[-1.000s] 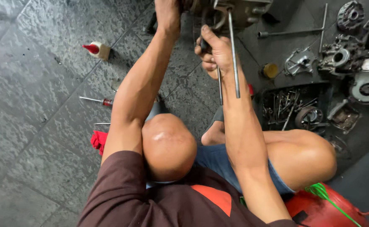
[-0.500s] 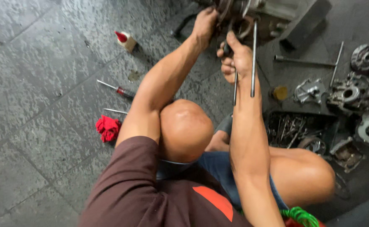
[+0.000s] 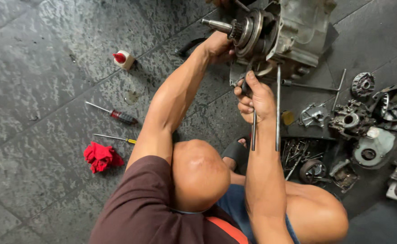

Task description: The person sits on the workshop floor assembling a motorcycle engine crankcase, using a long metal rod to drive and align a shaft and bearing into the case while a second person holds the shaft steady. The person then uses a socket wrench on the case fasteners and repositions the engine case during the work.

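A grey engine block stands on the floor at the top, with a geared shaft sticking out to the left. My left hand grips the engine's edge just under that shaft. Below the block, my right hand is closed around a thin metal rod tool that points down toward me. A second long steel rod hangs down from the engine just right of that hand. My bent knee fills the middle foreground.
To the left lie a red-handled screwdriver, a thin yellow-handled screwdriver, a red rag and a small red-capped bottle. Right of me are a tray of small tools, a T-handle wrench and several engine covers.
The view has dropped lower and the engine now shows in full. Both hands stay at the engine; my right hand keeps hold of the rod tool.
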